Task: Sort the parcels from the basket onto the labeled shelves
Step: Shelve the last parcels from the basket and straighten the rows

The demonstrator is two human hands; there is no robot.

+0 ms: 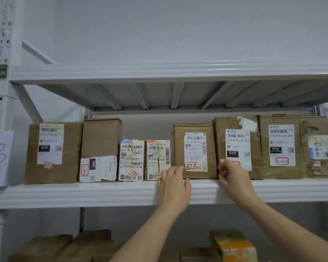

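Two hands [173, 186] flanking parcel [195, 150]

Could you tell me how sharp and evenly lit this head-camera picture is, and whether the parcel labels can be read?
Head view: soft, even light with a glare streak on the upper shelf edge; wide-angle bending bows the lower shelf edge; motion blur smears the right hand and left hand; the tag on the 3-3-5 parcel reads, finer print does not.

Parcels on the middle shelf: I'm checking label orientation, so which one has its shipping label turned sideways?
The second parcel from the left, tagged 3-3-2: its white label sits low and rotated, "060" reading vertically. The other labels stand upright.
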